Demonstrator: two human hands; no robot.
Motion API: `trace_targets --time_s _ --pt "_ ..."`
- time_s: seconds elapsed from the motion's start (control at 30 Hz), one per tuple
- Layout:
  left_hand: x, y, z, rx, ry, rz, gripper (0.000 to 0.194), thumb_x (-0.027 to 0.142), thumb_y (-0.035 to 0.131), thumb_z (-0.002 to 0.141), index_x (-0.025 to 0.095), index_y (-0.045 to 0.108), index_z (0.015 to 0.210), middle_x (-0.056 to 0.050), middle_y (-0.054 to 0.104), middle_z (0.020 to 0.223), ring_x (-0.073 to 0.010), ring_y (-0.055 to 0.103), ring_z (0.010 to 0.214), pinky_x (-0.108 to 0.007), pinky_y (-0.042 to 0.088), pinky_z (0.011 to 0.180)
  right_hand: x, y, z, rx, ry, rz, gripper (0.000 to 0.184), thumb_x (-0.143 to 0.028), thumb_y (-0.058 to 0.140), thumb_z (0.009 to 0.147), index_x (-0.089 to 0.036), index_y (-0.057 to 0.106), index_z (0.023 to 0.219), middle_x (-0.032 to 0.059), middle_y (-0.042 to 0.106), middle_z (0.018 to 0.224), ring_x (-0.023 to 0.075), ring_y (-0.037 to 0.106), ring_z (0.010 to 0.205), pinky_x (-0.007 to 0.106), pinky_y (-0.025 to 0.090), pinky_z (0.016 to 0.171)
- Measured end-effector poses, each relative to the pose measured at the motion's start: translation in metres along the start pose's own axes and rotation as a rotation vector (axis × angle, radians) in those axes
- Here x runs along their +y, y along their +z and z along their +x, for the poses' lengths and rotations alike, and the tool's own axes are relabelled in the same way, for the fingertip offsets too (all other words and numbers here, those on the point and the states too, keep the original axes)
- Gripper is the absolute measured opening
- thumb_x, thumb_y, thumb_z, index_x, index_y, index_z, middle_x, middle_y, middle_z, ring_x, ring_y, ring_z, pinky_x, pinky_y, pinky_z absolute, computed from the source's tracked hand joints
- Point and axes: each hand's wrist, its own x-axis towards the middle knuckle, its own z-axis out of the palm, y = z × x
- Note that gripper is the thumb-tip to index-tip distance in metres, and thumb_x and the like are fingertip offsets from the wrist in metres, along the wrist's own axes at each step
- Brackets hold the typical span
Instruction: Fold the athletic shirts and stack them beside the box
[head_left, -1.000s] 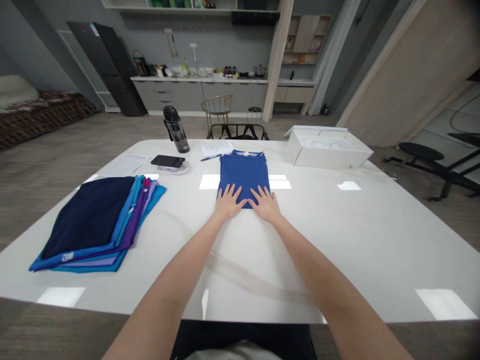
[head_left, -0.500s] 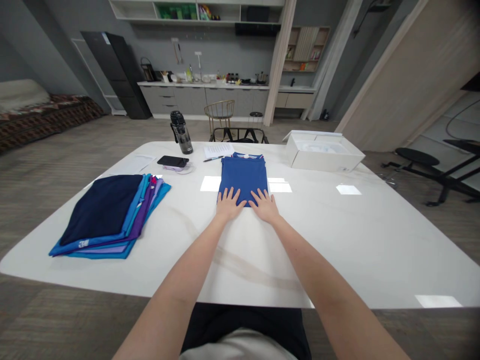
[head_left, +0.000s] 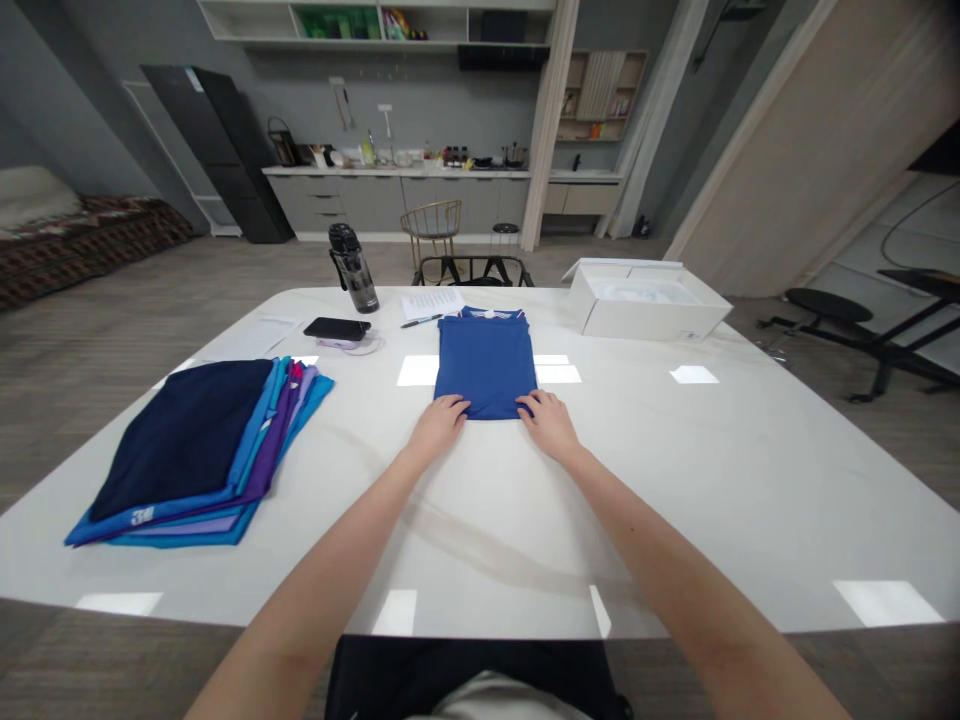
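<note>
A folded blue shirt point(head_left: 486, 362) lies flat on the white table, its collar with white and red trim at the far end. At its near left corner is my left hand point(head_left: 440, 426), fingers drawn together and curled on the fabric edge. My right hand point(head_left: 551, 424) closes in the same way on the near right corner. The fingertips partly cover both corners. Off to the left rests a stack of folded clothes point(head_left: 184, 430), dark navy on top, with blue, purple and lilac layers below.
Beyond the shirt lie a pen point(head_left: 421, 321) and a printed sheet point(head_left: 433, 301). A black phone point(head_left: 337, 329) and a dark water bottle point(head_left: 354, 268) stand to the left. An open white box point(head_left: 646, 302) sits at the back right of the table point(head_left: 712, 480).
Both hands have slid from lying spread on the shirt's lower part to its near corners, and their fingers have curled in. The view has shifted slightly.
</note>
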Motion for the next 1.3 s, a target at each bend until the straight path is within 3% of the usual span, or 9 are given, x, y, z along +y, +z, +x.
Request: trace_targets --time_s 0.07,0.17,0.33,0.67,0.87,0.97,1.03,1.17,1.3 --pt "0.002 -0.004 0.001 0.000 0.005 0.022 0.032 0.025 0.042 0.104 0.021 0.068 0.122 -0.009 0.067 0.127 -0.0226 0.059 0.119 -0.036 0.046 0.103 -0.001 -0.006 -0.003 0.002 0.000 -0.028 0.034 -0.035 0.041 0.106 -0.025 0.068 0.123 0.0111 0.065 0.129 0.0276 0.055 0.119 0.041 0.042 0.101" --pt "0.011 -0.009 0.003 -0.051 0.021 0.054 0.031 0.020 0.038 0.105 0.020 0.069 0.108 -0.008 0.068 0.109 -0.0226 0.061 0.105 -0.035 0.047 0.093 -0.003 -0.014 -0.005 -0.040 -0.023 -0.012 0.028 -0.029 0.042 0.106 -0.022 0.069 0.113 0.0104 0.069 0.117 0.0261 0.057 0.110 0.037 0.044 0.095" --pt "0.029 -0.012 -0.013 -0.124 0.113 0.014 0.030 0.019 0.036 0.105 0.018 0.066 0.107 -0.009 0.067 0.106 -0.0229 0.061 0.100 -0.036 0.046 0.090 0.006 -0.029 -0.022 -0.127 -0.029 0.084 0.023 -0.023 0.044 0.104 -0.019 0.067 0.104 0.0094 0.069 0.108 0.0224 0.061 0.105 0.031 0.046 0.089" --pt "0.075 -0.024 -0.083 -0.309 0.222 -0.191 0.024 0.020 0.038 0.103 0.023 0.062 0.101 -0.005 0.066 0.100 -0.0202 0.065 0.090 -0.032 0.048 0.080 0.015 -0.052 -0.114 -0.297 -0.030 0.219 0.023 -0.025 0.043 0.102 -0.023 0.065 0.096 0.0076 0.069 0.099 0.0243 0.064 0.096 0.038 0.049 0.087" --pt "0.087 -0.034 -0.101 -0.409 0.222 -0.360 0.019 0.028 0.045 0.102 0.025 0.061 0.093 -0.001 0.066 0.097 -0.0173 0.065 0.083 -0.030 0.047 0.077 0.010 -0.069 -0.143 -0.357 0.003 0.319 0.021 -0.026 0.047 0.099 -0.025 0.066 0.090 0.0046 0.069 0.093 0.0221 0.064 0.089 0.035 0.048 0.081" --pt "0.084 -0.034 -0.094 -0.396 0.191 -0.426 0.019 0.036 0.049 0.102 0.026 0.062 0.094 0.001 0.066 0.093 -0.0170 0.065 0.083 -0.029 0.048 0.076 0.014 -0.069 -0.136 -0.342 0.034 0.359 0.021 -0.036 0.054 0.099 -0.025 0.068 0.089 0.0020 0.068 0.084 0.0198 0.062 0.077 0.033 0.046 0.073" --pt "0.080 -0.031 -0.083 -0.290 0.159 -0.385 0.020 0.035 0.047 0.103 0.025 0.063 0.098 -0.001 0.066 0.096 -0.0181 0.065 0.087 -0.030 0.050 0.079 0.020 -0.063 -0.121 -0.265 0.081 0.347 0.024 -0.042 0.055 0.099 -0.025 0.069 0.091 0.0018 0.067 0.084 0.0192 0.062 0.075 0.032 0.046 0.071" --pt "0.067 -0.024 -0.042 0.004 0.057 -0.145 0.024 0.027 0.048 0.102 0.021 0.063 0.120 -0.010 0.064 0.123 -0.0248 0.063 0.112 -0.039 0.049 0.099 0.034 -0.045 -0.068 -0.051 0.189 0.238 0.028 -0.038 0.056 0.098 -0.020 0.067 0.116 0.0085 0.067 0.109 0.0227 0.066 0.097 0.034 0.049 0.086" --pt "0.055 -0.012 0.001 0.089 -0.022 0.004 0.046 0.037 0.047 0.104 0.017 0.052 0.144 -0.017 0.046 0.155 -0.0313 0.045 0.142 -0.049 0.039 0.116 0.031 -0.034 -0.010 -0.025 0.359 0.137 0.047 -0.044 0.053 0.100 -0.016 0.056 0.139 0.0167 0.060 0.132 0.0288 0.065 0.113 0.038 0.051 0.092"
